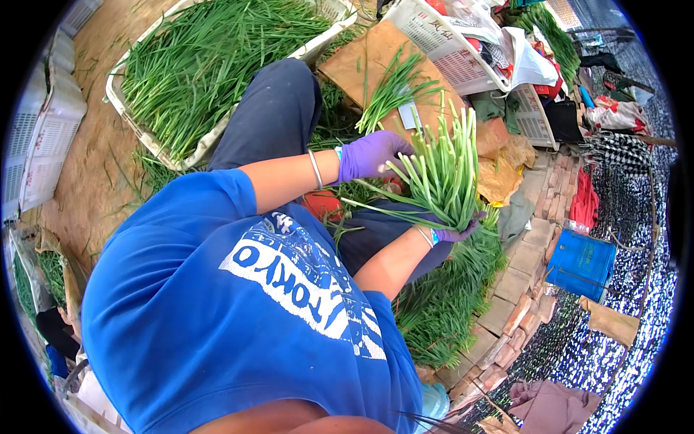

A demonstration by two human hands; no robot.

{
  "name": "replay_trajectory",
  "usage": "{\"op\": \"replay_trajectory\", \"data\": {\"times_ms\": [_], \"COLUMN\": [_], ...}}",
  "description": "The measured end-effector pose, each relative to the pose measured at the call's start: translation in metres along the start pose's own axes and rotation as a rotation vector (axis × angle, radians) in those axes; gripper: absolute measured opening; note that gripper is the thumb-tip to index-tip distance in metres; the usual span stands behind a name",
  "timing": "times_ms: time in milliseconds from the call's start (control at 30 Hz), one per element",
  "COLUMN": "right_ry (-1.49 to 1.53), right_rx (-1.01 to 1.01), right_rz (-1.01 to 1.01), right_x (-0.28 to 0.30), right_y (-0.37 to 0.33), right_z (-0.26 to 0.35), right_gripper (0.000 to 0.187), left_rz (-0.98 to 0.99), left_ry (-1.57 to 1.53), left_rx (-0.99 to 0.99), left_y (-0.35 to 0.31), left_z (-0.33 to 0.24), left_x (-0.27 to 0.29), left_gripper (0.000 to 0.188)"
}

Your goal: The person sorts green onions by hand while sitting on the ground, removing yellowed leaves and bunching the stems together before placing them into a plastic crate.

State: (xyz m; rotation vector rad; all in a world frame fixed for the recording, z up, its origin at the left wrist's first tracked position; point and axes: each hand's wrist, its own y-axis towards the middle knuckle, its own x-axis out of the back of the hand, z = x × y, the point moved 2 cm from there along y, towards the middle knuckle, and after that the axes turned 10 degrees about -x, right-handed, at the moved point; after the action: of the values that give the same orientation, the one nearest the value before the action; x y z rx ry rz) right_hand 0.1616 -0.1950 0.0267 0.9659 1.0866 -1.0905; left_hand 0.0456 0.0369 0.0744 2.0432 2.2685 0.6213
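A bundle of chives [442, 170] lies gathered in my right hand [457, 230], its pale cut ends fanned upward. Purple gloves cover both hands. The right fingers are wrapped round the leafy part, partly hidden by the leaves. At the near-left side of the stem ends is my left hand [372, 154], its fingers curled in against a few stems. Beyond the hands, a smaller bunch of chives [387, 98] rests on a brown board [353, 64], beside a flat, pale metal-looking piece [409, 116].
A white crate [116, 90] heaped with chives stands at the far left. Another white crate [463, 61] holds bags and cloths at the far right. Many chives [452, 311] lie to my right, along a low brick edge [506, 307]. A blue container [580, 265] stands beyond it.
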Motion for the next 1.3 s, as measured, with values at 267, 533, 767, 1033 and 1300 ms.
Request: {"op": "replay_trajectory", "data": {"times_ms": [267,533,767,1033,1300], "right_ry": [0.153,0.163,0.162,-0.127,-0.253], "right_rx": [-0.101,-0.166,-0.091,0.054,0.044], "right_rz": [0.118,0.143,0.027,-0.298,-0.443], "right_x": [-0.004,-0.002,0.019,0.012,0.024], "right_y": [0.000,-0.001,0.007,0.000,0.003], "right_z": [-0.008,-0.010,-0.005,-0.014,-0.005], "right_gripper": [0.038,0.035,0.043,0.038,0.037], "left_rz": [-0.089,-0.051,-0.114,-0.070,0.003], "left_ry": [0.104,0.252,0.392,0.432,0.922], "left_rx": [-0.110,-0.287,-0.342,-0.056,-0.073], "left_y": [-0.001,-0.006,-0.004,-0.012,-0.028], "left_z": [0.000,-0.006,0.006,0.007,-0.008], "left_x": [0.001,0.010,0.003,0.010,0.083], "left_gripper": [0.032,0.030,0.022,0.018,0.020]}}
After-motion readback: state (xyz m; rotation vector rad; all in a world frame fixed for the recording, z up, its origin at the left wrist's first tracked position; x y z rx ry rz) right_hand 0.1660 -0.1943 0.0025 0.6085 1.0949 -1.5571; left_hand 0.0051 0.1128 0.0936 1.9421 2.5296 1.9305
